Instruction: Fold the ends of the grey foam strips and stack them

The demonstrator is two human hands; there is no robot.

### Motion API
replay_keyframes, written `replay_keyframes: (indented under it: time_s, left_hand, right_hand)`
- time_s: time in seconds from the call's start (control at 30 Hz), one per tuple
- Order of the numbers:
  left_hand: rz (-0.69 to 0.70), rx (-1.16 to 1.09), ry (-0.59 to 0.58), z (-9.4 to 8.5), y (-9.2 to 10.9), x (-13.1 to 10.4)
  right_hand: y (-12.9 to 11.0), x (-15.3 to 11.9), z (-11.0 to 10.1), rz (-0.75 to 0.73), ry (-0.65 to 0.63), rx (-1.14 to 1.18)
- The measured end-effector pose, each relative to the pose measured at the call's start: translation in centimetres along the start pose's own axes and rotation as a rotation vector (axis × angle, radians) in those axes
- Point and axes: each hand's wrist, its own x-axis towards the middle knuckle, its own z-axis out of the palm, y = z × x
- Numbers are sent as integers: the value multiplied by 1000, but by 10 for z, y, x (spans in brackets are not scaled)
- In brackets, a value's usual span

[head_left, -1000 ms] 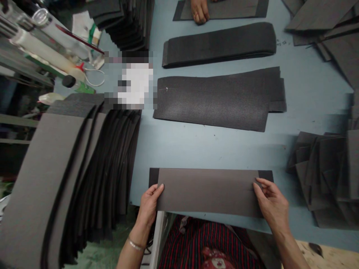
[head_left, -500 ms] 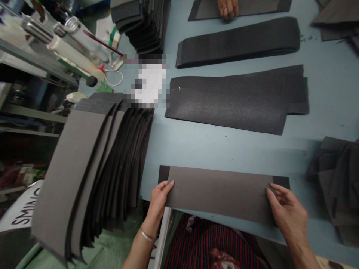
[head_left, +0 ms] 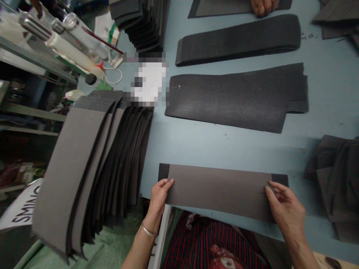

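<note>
One grey-brown strip (head_left: 220, 190), flat, dark-ended, left hand (head_left: 161, 192) and right hand (head_left: 286, 205) grasping its ends.

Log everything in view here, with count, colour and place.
Grey panel: one, dark-ended, between the hands
Dark sheets: several, black, mid-table
Folded bundle: one, black, beyond them
Far panel: one, grey, dark-edged, top
Fanned panels: many, grey and black, left
Upper stack: many, black, upper left
Loose pieces: several, dark grey, right and upper right
Capped bottle: one, green, black cap, upper left
Table: one, blue
Co-worker's hand: one, top
Left hand, right hand: at panel ends
</note>
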Motion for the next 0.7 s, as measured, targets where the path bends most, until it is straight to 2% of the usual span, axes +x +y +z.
replay_keyframes:
  time_s: [0.13,0.2,0.27,0.33,0.43,0.5,0.57,0.63,0.7]
  left_hand:
    - [13,58,19,3,0,1]
    - [51,155,45,4,3,2]
    - [139,381,99,4,9,2]
    - [228,705,163,3,17,2]
    - [295,1080,269,0,29,1]
    - [407,1183,380,1,35,1]
    - [602,1199,454,8,38,2]
    - [810,1150,399,25,38,-1]
    - [993,1051,181,51,34,-10]
  right_hand:
    - [1,1,-1,-14,4,-31]
    - [2,1,-2,-29,6,-33]
    - [3,2,-1,-31,16,-31]
    - [1,2,3,-18,13,-17]
    - [-6,4,16,-41,-11,-8]
    - [-14,8,27,-91,-13,-18]
    - [-23,13,33,-151,-35,-23]
    - [-30,16,30,-223,-59,-24]
    - [-31,12,18,-288,-35,-34]
